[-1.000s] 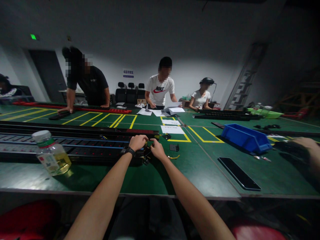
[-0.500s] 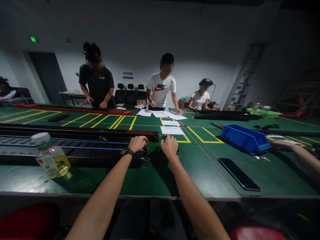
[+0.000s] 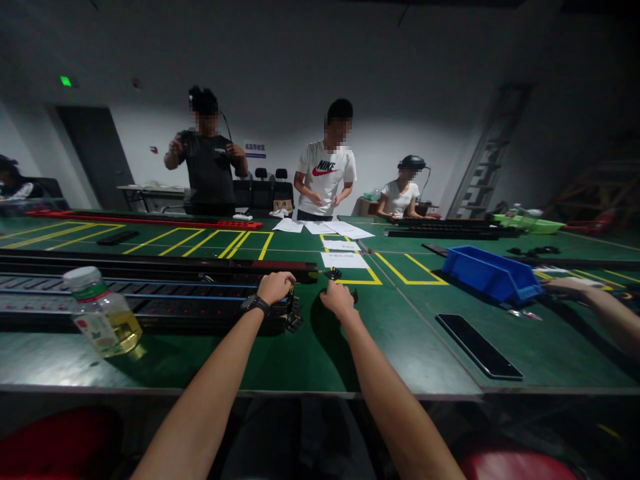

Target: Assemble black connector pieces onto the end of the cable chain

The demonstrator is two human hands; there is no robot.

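Black and long, the rail assembly [image 3: 150, 293] lies across the green table [image 3: 390, 347] with its long axis running left to right, and its right end stops just in front of the person's two hands. The left hand [image 3: 275, 287], with a dark watch [image 3: 255, 304] on its wrist, rests on that right end, its fingers curled down over the top of the rail close to a small yellow-and-black fitting [image 3: 291, 313] at the end face; it looks closed on the rail end, though whether it grips or only presses is hard to tell. The right hand [image 3: 340, 300] sits on the table surface just right of the rail end, apart from it, its fingers bent down over a small dark part [image 3: 354, 296] of which only an edge shows, so I cannot tell whether it holds that part or merely covers it. Another small black piece [image 3: 332, 273] lies a little farther away, beyond the right hand's fingertips and near a yellow floor-style marking. So the rail end lies to the left of the right hand, and the left hand is the nearer of the two to it. Off to the near left stands a plastic bottle [image 3: 100, 312] of yellowish liquid; a dark phone [image 3: 477, 347] and a blue bin [image 3: 493, 275] lie well apart to the right, where another person's forearm [image 3: 595, 307] reaches in.
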